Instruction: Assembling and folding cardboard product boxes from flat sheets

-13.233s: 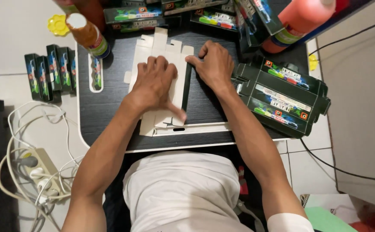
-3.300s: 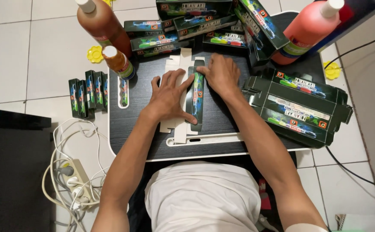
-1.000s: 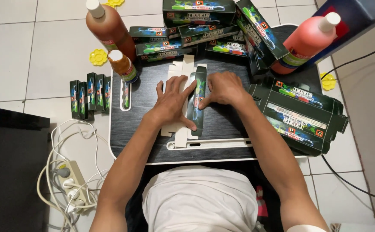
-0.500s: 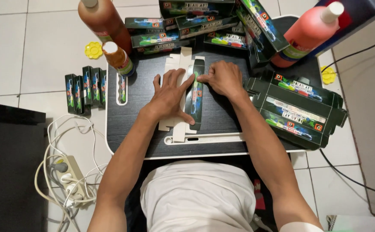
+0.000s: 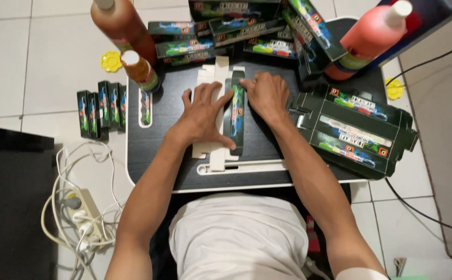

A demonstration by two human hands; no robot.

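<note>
Bright, even indoor light from overhead. Soft, short shadows only, beneath the forearms and under the left hand on the black lap desk. Faint sheen on the white floor tiles. Mostly sharp; slight softness and wide-angle bending toward the edges, bottles leaning outward.

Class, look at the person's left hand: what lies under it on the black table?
Under the left hand lies a flat, unfolded white carton on the black table. The hand covers its middle, so any creases or print there stay hidden.
</note>
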